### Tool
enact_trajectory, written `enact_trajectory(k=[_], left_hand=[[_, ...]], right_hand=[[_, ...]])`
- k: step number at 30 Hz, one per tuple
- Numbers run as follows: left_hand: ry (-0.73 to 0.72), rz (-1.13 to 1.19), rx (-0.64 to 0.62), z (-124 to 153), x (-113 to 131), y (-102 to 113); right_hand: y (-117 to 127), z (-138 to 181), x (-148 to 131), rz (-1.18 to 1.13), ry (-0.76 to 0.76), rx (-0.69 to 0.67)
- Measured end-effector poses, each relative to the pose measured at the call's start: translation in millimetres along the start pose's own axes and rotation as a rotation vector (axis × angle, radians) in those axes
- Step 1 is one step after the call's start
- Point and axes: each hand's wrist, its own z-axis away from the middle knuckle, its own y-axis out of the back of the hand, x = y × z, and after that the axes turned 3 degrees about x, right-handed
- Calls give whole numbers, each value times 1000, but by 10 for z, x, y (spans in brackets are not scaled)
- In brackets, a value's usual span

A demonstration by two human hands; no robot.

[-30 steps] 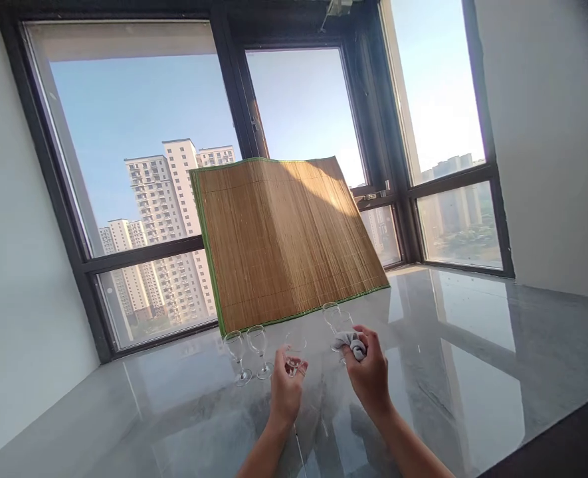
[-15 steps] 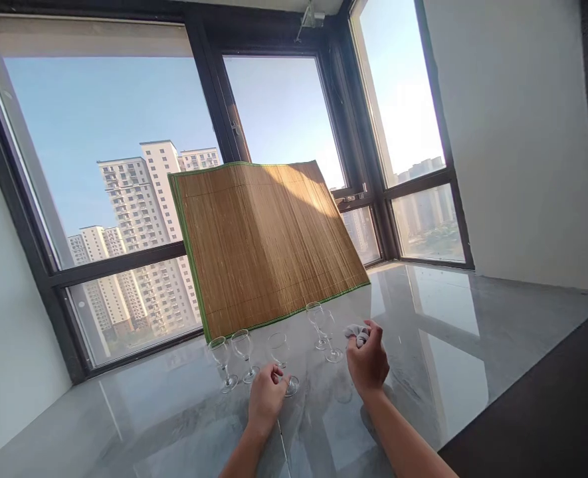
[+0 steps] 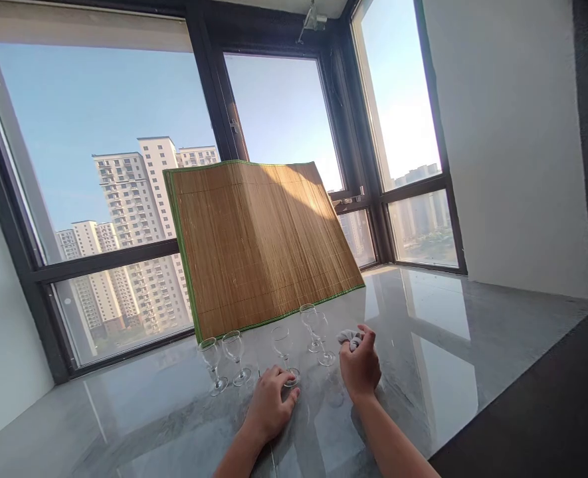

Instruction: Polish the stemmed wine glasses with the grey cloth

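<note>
At lower centre, left hand (image 3: 272,403), palm down, fingers loosely bent, thumb set apart, no visible grip on anything; fingertips overlapping the foot of the middle wine glass (image 3: 282,341), upright just beyond, with actual contact too unclear to tell. Right of that, right hand (image 3: 361,367), fingers curled firmly around a bunched grey cloth (image 3: 349,339), apart from any glass. Just left of the cloth, two more upright glasses close together, overlapping in view: rear glass (image 3: 308,318) and front glass (image 3: 326,342). Farther left, another upright pair, outer glass (image 3: 208,356) and inner glass (image 3: 232,346). Apparently, by judgement, a pause in handling the middle glass, wiping possible given the cloth at the ready. For any next move, a call for light fingers: a clean release at the foot, or a pinch on the stem, without tipping thin glass on a slick surface. Beneath everything, a glossy grey ledge (image 3: 503,325). Behind the glasses, at centre, a green-edged bamboo mat (image 3: 264,245) propped at a slant; farther out, dark-framed windows (image 3: 99,86), with pale high-rise buildings (image 3: 160,182) at left.
</note>
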Motion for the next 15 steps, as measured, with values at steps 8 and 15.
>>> enact_trajectory(k=[8, 15], left_hand=[[-54, -34, -80, 2, 32, -51], [-15, -81, -95, -36, 61, -85]], right_hand=[[-65, 11, 42, 49, 12, 8], [-54, 20, 35, 45, 11, -6]])
